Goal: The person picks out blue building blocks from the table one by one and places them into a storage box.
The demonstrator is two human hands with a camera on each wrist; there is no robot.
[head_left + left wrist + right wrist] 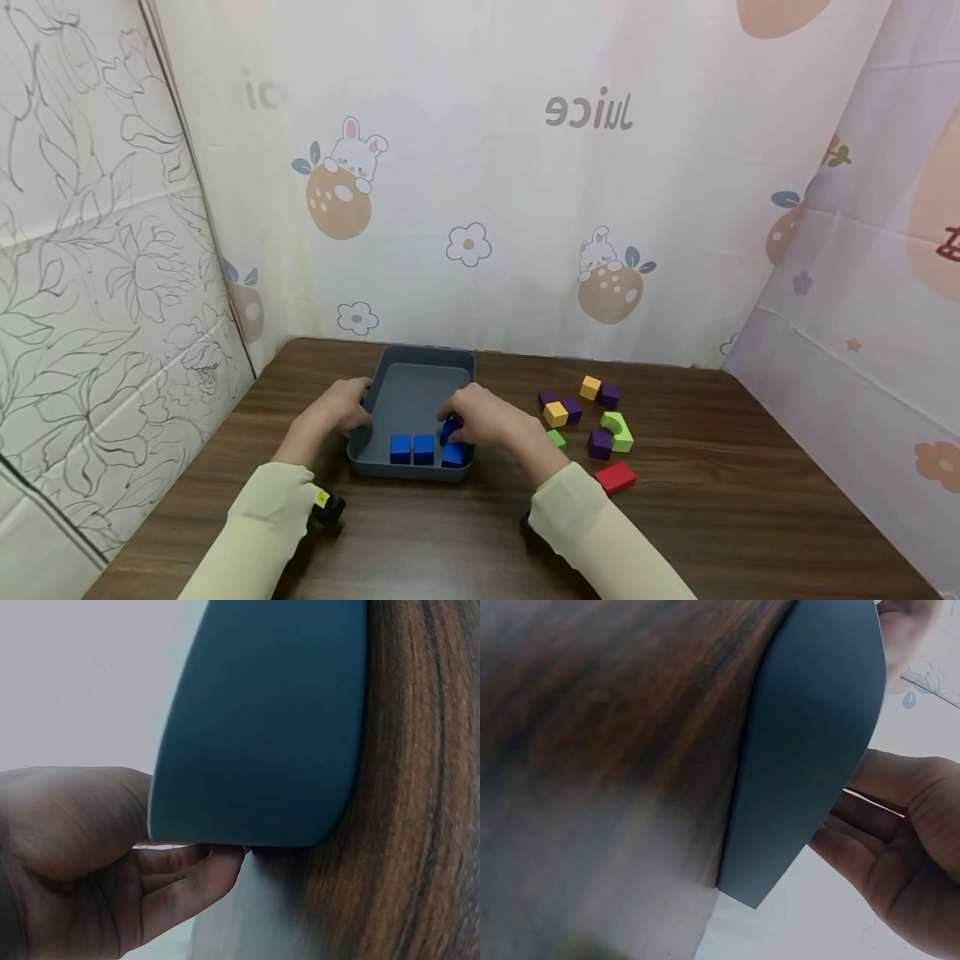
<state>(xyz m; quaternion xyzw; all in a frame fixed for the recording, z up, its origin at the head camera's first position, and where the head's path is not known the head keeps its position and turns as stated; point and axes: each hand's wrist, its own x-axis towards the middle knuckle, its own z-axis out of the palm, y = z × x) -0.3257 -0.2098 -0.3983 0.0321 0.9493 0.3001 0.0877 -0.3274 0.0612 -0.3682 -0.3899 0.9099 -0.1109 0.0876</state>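
A grey rectangular tray [408,472] lies on the table in the head view. My left hand [347,405] grips its left side wall, thumb over the rim; the left wrist view shows fingers [187,892] against the outside. Over the tray's front right corner, my right hand [487,414] pinches a blue curved block [449,429], partly covered by the fingers. Directly below it lies another blue block [453,456]. Two blue cubes [401,449] sit side by side along the tray's front wall. The tray wall [802,750] hides the blocks in the right wrist view.
Right of the tray lie several purple cubes [600,444], two yellow cubes [555,414], a light green arch block [619,433], a green block [556,438] and a red block [615,477]. A patterned curtain [517,292] hangs behind the wooden table [420,533].
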